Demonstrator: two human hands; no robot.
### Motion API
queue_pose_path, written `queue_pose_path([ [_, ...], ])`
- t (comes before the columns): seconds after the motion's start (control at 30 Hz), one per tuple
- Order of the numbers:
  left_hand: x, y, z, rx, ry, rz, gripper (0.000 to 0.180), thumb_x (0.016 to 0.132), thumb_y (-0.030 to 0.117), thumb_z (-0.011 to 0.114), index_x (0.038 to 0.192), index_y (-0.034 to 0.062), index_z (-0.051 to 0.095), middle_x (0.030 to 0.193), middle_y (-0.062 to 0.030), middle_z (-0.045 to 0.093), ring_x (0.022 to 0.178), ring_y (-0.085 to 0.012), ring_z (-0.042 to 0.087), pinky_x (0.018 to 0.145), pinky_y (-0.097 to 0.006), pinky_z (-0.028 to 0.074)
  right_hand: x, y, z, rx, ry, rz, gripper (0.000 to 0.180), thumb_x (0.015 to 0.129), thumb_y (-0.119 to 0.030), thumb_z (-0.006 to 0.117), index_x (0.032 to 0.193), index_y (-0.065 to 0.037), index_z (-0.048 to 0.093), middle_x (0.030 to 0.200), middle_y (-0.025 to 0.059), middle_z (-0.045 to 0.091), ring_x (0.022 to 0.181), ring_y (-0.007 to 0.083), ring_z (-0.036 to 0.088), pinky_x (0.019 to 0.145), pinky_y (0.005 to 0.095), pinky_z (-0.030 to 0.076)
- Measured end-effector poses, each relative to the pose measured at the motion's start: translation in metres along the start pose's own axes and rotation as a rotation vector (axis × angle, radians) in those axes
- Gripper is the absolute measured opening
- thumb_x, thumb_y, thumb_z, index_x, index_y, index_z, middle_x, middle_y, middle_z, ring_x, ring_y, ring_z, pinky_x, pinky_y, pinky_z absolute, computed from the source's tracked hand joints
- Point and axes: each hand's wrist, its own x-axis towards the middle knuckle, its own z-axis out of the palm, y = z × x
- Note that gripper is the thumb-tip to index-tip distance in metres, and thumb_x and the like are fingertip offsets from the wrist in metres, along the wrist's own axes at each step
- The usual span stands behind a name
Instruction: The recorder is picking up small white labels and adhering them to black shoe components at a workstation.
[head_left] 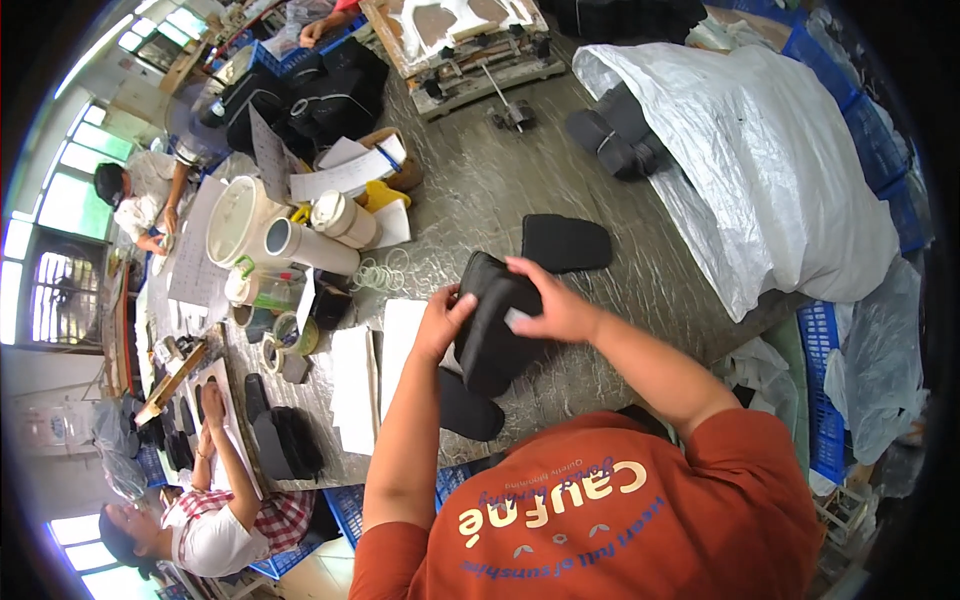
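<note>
Between my hands is a thick stack of black, rounded foam-like pads (488,345), tilted above the table. My left hand (442,322) grips its left edge, thumb on top. On the other side my right hand (556,308) holds the upper right edge, fingers curled over the far end and thumb across the face. A small pale patch shows by the right thumb; I cannot make out what it is. One loose black pad (566,243) lies flat just beyond the stack. Another black pad (470,412) rests nearer me, partly covered by the stack.
A white sack (750,160) with tied black bundles (615,135) at its mouth lies at right. Pale rubber bands (384,270), white tubs (312,246) and white sheets (353,385) are at left. A framed fixture (470,60) stands at the back. Co-workers (215,510) sit along the left.
</note>
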Motion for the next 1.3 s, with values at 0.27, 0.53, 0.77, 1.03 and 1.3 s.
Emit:
queue_pose_path([
  [0.27, -0.084, 0.026, 0.068, 1.012, -0.190, 0.483, 0.138, 0.037, 0.067, 0.074, 0.140, -0.0068, 0.018, 0.146, -0.0291, 0.014, 0.134, -0.0460, 0.019, 0.106, -0.060, 0.016, -0.124, 0.049, 0.026, -0.188, 0.141, -0.165, 0.117, 0.057, -0.025, 0.085, 0.144, -0.006, 0.011, 0.148, 0.0229, 0.016, 0.137, 0.0381, 0.019, 0.111, 0.0432, 0.023],
  [0.53, -0.081, 0.017, 0.070, 1.037, -0.163, 0.449, 0.142, 0.035, 0.071, 0.070, 0.140, -0.0069, 0.016, 0.147, -0.0291, 0.012, 0.136, -0.0459, 0.013, 0.105, -0.062, 0.011, -0.063, 0.029, -0.023, 0.179, 0.111, -0.072, 0.115, 0.070, -0.080, 0.043, 0.146, -0.002, 0.007, 0.151, 0.0200, 0.009, 0.141, 0.0304, 0.005, 0.113, 0.0404, 0.008],
  [0.77, -0.086, 0.010, 0.071, 1.039, -0.110, 0.444, 0.144, 0.034, 0.073, 0.069, 0.141, -0.0065, 0.014, 0.147, -0.0304, 0.011, 0.136, -0.0484, 0.009, 0.105, -0.063, 0.007, -0.040, 0.041, 0.000, 0.131, -0.075, -0.074, 0.110, 0.073, -0.082, 0.029, 0.146, -0.003, 0.010, 0.152, 0.0187, 0.009, 0.141, 0.0302, 0.003, 0.113, 0.0410, 0.004],
  [1.03, -0.087, 0.006, 0.073, 1.051, -0.111, 0.462, 0.139, 0.039, 0.074, 0.066, 0.140, -0.0066, 0.016, 0.146, -0.0309, 0.013, 0.135, -0.0497, 0.010, 0.105, -0.063, 0.005, -0.049, 0.040, 0.010, 0.184, 0.039, -0.068, 0.112, 0.074, -0.082, 0.031, 0.145, 0.001, 0.010, 0.151, 0.0197, 0.009, 0.141, 0.0299, 0.004, 0.113, 0.0391, 0.003],
  [1.3, -0.085, 0.002, 0.073, 1.020, -0.078, 0.494, 0.138, 0.040, 0.077, 0.063, 0.139, -0.0067, 0.019, 0.146, -0.0297, 0.015, 0.135, -0.0454, 0.015, 0.105, -0.062, 0.005, -0.056, 0.001, -0.015, 0.170, 0.058, -0.143, 0.108, 0.073, -0.074, 0.050, 0.145, -0.001, 0.015, 0.151, 0.0212, 0.009, 0.141, 0.0333, 0.004, 0.113, 0.0448, 0.006],
])
